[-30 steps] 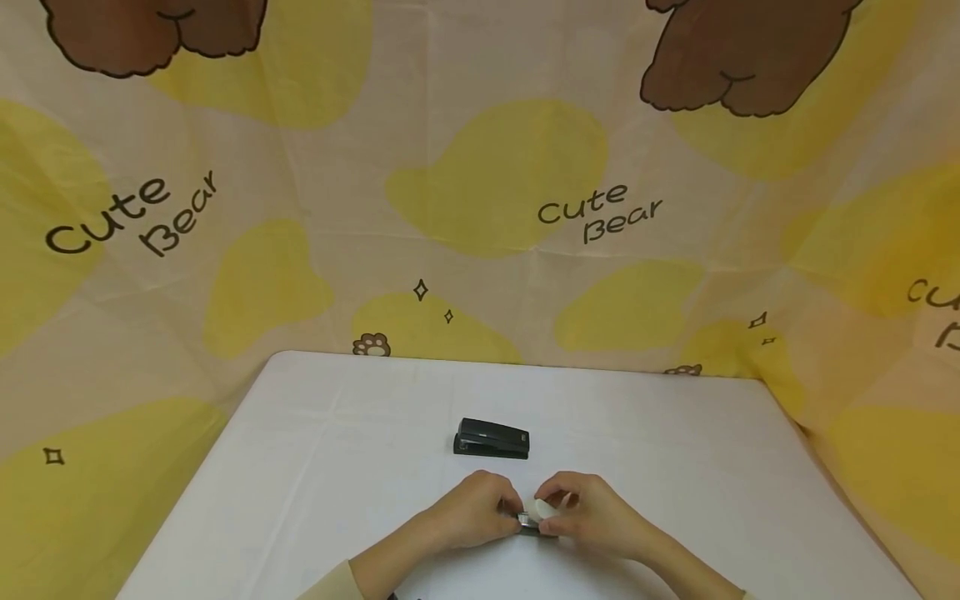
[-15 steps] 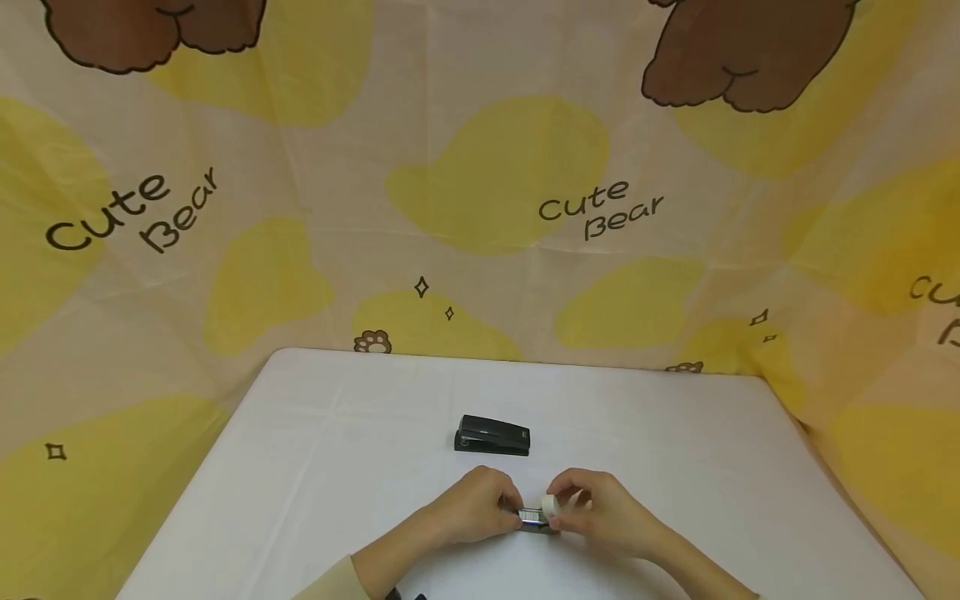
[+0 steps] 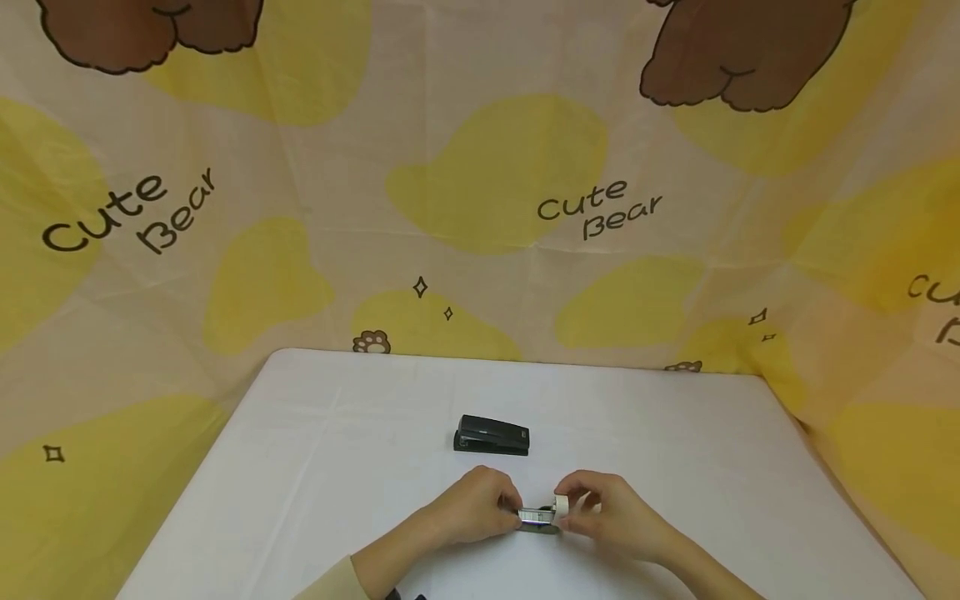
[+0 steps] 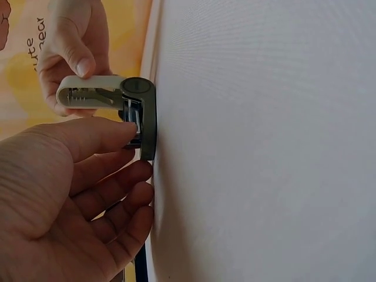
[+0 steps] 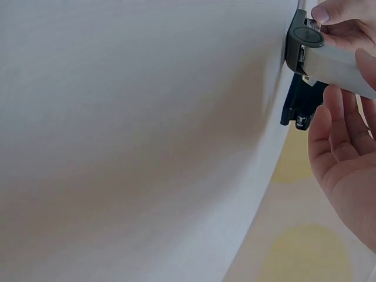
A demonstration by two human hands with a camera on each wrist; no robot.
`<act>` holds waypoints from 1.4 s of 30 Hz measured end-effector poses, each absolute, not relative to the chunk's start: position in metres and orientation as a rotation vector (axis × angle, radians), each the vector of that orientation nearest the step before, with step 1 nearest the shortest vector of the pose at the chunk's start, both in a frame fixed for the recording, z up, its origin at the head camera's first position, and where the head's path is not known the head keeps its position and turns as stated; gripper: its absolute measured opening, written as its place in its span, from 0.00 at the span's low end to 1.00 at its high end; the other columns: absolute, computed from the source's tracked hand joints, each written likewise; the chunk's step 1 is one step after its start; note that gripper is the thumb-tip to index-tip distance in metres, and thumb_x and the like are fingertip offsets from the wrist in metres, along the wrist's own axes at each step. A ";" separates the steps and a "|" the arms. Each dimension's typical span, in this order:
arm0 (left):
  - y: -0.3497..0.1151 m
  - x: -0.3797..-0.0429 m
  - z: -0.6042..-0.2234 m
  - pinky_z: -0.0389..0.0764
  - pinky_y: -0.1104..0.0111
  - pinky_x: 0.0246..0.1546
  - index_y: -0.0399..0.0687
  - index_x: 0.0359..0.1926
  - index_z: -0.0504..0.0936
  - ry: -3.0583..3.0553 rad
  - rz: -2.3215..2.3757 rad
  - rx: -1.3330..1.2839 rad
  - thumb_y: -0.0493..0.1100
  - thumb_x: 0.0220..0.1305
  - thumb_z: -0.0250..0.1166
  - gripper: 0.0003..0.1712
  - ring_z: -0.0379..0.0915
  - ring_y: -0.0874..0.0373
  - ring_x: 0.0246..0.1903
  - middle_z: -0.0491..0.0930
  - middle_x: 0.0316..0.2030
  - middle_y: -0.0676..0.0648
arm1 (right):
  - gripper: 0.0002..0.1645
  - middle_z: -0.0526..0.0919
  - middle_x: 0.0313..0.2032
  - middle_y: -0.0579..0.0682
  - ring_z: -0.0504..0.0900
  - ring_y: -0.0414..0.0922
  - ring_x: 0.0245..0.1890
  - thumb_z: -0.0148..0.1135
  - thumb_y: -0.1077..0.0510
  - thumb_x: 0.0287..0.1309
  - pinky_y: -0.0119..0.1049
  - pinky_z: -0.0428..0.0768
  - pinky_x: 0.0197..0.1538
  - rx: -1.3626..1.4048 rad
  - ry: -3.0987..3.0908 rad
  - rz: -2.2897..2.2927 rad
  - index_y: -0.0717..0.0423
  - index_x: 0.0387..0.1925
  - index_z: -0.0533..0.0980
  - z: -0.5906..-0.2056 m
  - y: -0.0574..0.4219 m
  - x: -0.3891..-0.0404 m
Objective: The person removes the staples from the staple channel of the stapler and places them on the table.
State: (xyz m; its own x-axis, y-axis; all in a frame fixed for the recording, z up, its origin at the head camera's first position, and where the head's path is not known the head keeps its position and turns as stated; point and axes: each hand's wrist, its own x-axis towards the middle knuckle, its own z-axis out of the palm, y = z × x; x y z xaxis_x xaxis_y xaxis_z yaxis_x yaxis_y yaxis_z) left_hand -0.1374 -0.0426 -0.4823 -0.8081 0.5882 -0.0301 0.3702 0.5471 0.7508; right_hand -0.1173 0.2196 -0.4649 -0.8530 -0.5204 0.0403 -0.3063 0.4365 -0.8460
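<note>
A small stapler with a dark grey base (image 4: 150, 123) and a cream top cover (image 4: 97, 83) stands on the table, its cover swung up at about a right angle to the base. Between cover and base lies the metal staple rail (image 3: 535, 517), exposed. My left hand (image 3: 476, 506) pinches the stapler's free end, thumb at the rail, the other fingers loosely curled by the tabletop. With thumb and fingers my right hand (image 3: 615, 517) holds the raised cover. Seen from the right wrist, the cover (image 5: 338, 67) extends out from the round hinge (image 5: 308, 36).
Beyond the hands, a larger black stapler (image 3: 491, 436) lies on the white table (image 3: 360, 433). A yellow and beige printed cloth (image 3: 480, 208) hangs along the table's back and sides. A small dark object (image 3: 405, 595) shows at the bottom edge of the head view.
My right hand has moved slightly right, swinging the cream cover from a slant up to upright. More of the metal rail shows now. My left hand has stayed nearly still.
</note>
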 end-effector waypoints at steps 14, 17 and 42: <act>-0.043 -0.138 -0.483 0.73 0.74 0.28 0.46 0.35 0.91 2.504 1.117 0.815 0.36 0.55 0.77 0.05 0.69 0.70 0.26 0.78 0.26 0.64 | 0.14 0.86 0.42 0.42 0.83 0.39 0.37 0.77 0.60 0.58 0.33 0.82 0.43 -0.711 2.474 -1.361 0.52 0.45 0.83 -0.471 0.234 -0.115; -0.043 -0.138 -0.482 0.73 0.74 0.28 0.46 0.34 0.91 2.501 1.121 0.816 0.35 0.55 0.77 0.05 0.69 0.70 0.26 0.78 0.26 0.63 | 0.14 0.86 0.42 0.42 0.83 0.38 0.37 0.77 0.61 0.58 0.33 0.82 0.43 -0.717 2.467 -1.369 0.52 0.45 0.83 -0.472 0.235 -0.114; -0.043 -0.136 -0.478 0.74 0.74 0.29 0.47 0.33 0.91 2.504 1.113 0.802 0.35 0.54 0.75 0.05 0.70 0.69 0.27 0.79 0.27 0.62 | 0.13 0.88 0.41 0.46 0.82 0.38 0.36 0.77 0.61 0.56 0.33 0.81 0.41 -0.667 2.449 -1.389 0.54 0.43 0.85 -0.473 0.245 -0.113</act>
